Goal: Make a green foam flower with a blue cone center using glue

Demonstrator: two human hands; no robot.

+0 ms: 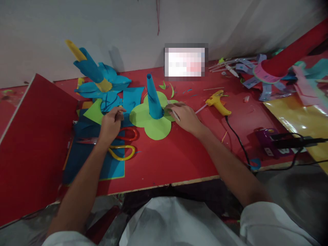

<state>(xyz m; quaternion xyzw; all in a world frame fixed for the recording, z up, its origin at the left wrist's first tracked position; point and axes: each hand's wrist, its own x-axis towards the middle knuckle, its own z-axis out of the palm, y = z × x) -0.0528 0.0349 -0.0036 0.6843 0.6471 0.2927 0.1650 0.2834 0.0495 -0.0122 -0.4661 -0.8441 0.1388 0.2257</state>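
Note:
A blue paper cone [154, 99] stands upright on a light green paper flower shape [157, 130] with rounded lobes. By the cone's base, my right hand [186, 118] reaches over the right lobe, its fingers closed around a slim white stick [176, 115], perhaps a pen. My left hand [112, 124] is to the left of the flower, above blue paper sheets [102, 162] and scissors [123, 152] with red and yellow handles. Its fingers are curled together; whatever they may pinch is too small to tell. The scissors' blades are partly behind my left wrist.
A blue paper flower [115, 82] with a yellow-tipped tube stands at the back left. A yellow glue gun [217, 103] lies right, its cord running to a purple box [268, 141]. A red panel [33, 143] rises at left. A blurred-out screen [186, 63] leans on the wall.

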